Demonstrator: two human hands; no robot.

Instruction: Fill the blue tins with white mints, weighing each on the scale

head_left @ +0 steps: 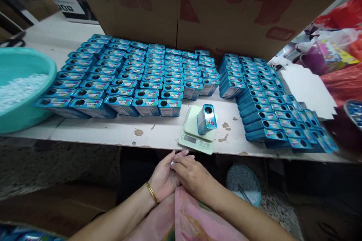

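Observation:
My left hand (164, 176) lies palm up and cupped in front of the table edge, a gold bangle at its wrist. A small white candy (172, 163) shows in it, by the thumb. Over this palm curl the bent fingers of my right hand (194, 177), touching the left; what they may grip is hidden. Just beyond both hands stands a pale green kitchen scale (195, 146) with a small display. One blue candy tin (206, 120) rests on its plate, upright, its round top hole uncovered.
Rows of blue tins (147, 101) stand at left, and more tins (264, 115) at right. A turquoise basin (31, 120) holds small white pieces. A large carton (175, 7) stands behind. Beneath the table sits a tub (243, 180); red bags (342, 83) lie at right.

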